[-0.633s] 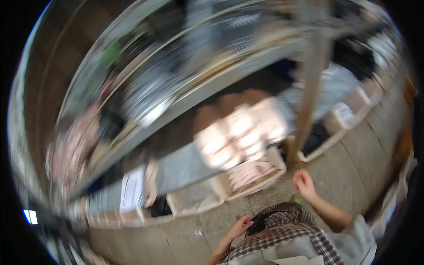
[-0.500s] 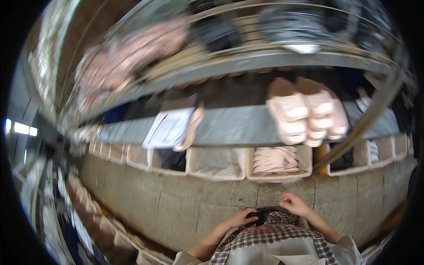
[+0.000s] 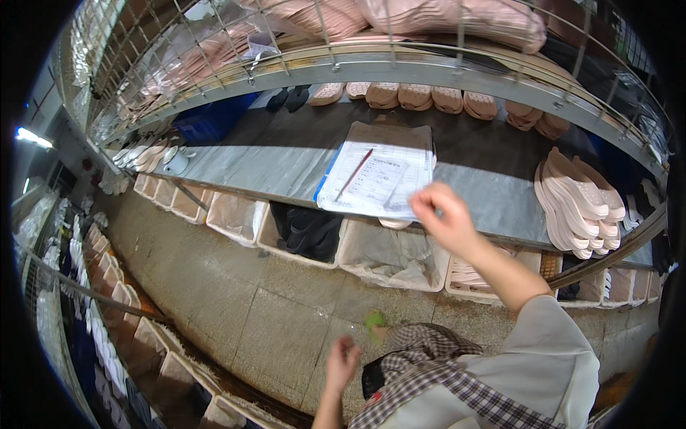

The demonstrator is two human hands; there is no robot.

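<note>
My right hand (image 3: pixel 444 218) reaches over the front edge of the grey shelf. Its fingers are curled closed beside the lower right corner of a stack of printed papers (image 3: pixel 411 187); whether anything is in them is hidden. The papers lie on a board with a blue edge, and a thin dark red pen (image 3: pixel 355 174) rests slantwise on them. Low in front of my checked apron, my left hand (image 3: pixel 341 363) hangs with its fingers curled in and nothing visible in them. A stack of pale pink shoe soles (image 3: pixel 575 204) stands right of the papers.
Several white bins (image 3: pixel 391 275) line the floor under the shelf (image 3: pixel 250 166), one holding black pieces (image 3: pixel 307 232). A wire mesh rack (image 3: pixel 329 53) with pink soles runs above. Another row of bins (image 3: pixel 153 343) stands at left. A white cup (image 3: pixel 175 161) sits at the shelf's left.
My right hand has risen from my waist to the papers. The left has dropped away from the dark thing at my waist. The view has shifted, with the papers now nearer the middle.
</note>
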